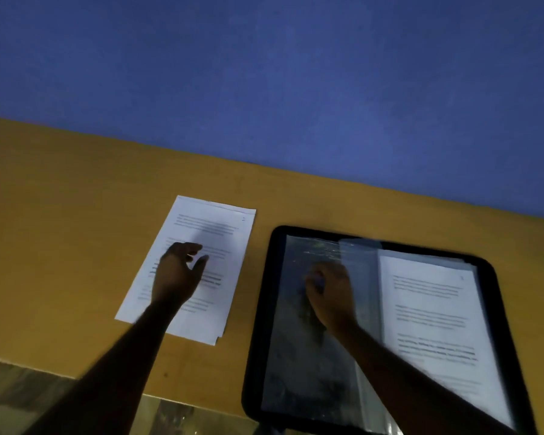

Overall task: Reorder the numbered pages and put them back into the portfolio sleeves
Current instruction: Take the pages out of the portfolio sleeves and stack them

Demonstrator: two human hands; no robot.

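A small stack of white printed pages (208,227) lies on the yellow-brown table, left of the portfolio. My left hand (178,271) hovers over or rests on the stack's middle with fingers loosely spread, gripping nothing. The black portfolio (264,309) lies open to the right. Its left side shows an empty clear sleeve (289,356); its right side holds a printed page (437,309) inside a sleeve. My right hand (328,293) lies on the empty left sleeve with fingers curled, seemingly pinching its plastic; the frame is blurred.
The table (60,215) meets a blue wall (264,73) at the back. Its front edge runs along the lower left, with a mottled floor (19,394) below. The portfolio's near corner overhangs that edge.
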